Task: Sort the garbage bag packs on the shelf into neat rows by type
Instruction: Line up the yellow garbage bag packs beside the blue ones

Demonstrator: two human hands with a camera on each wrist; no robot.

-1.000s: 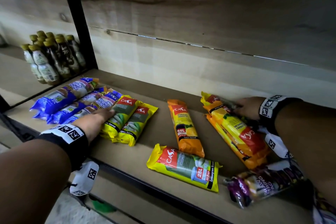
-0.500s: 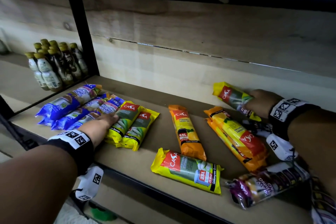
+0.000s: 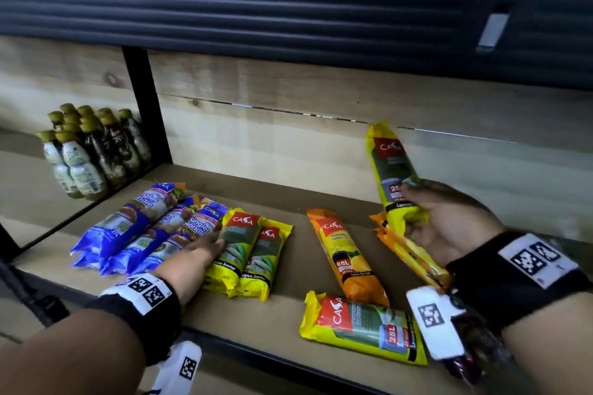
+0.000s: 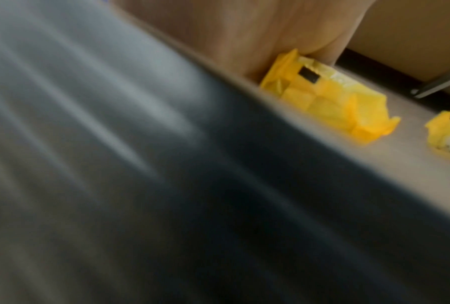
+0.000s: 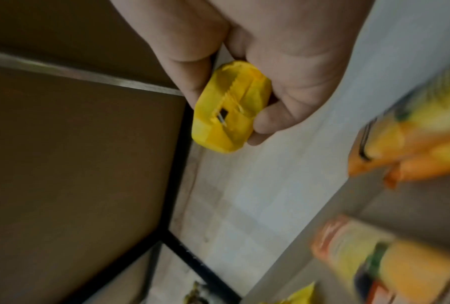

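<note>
My right hand (image 3: pixel 439 218) grips a yellow 25L pack (image 3: pixel 393 170) by its lower end and holds it upright above the shelf; the right wrist view shows that pack (image 5: pixel 229 109) end-on between thumb and fingers. My left hand (image 3: pixel 200 248) rests flat where the blue packs (image 3: pixel 134 228) meet two yellow packs (image 3: pixel 247 250) lying side by side. An orange 60L pack (image 3: pixel 343 253) lies alone mid-shelf. Two stacked orange packs (image 3: pixel 410 253) lie under my right hand. Another yellow 25L pack (image 3: pixel 362 327) lies crosswise near the front edge.
A purple pack (image 3: pixel 465 359) lies at the front right, mostly hidden by my right wrist. Several bottles (image 3: pixel 93 151) stand in the neighbouring bay behind a black upright post (image 3: pixel 147 106). The wooden shelf (image 3: pixel 288 285) has bare board in the middle.
My right hand has lifted the yellow 25L pack off the back right of the shelf and turned it upright. My left hand has stayed on the packs at the left.
</note>
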